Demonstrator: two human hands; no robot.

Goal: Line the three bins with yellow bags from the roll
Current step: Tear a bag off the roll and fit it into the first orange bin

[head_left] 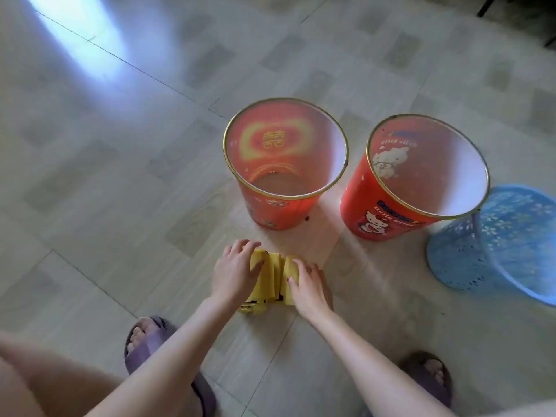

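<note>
Yellow bags [272,276] on the floor, left hand [236,270] and right hand [307,285] both gripping them, fingers curled

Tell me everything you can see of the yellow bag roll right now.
The yellow bag roll lies on the tiled floor in front of the two red bins, partly unrolled into flat folded yellow plastic with some dark print at its near end. The left hand holds its left side, the right hand its right piece. No bag is free of it yet.
</note>
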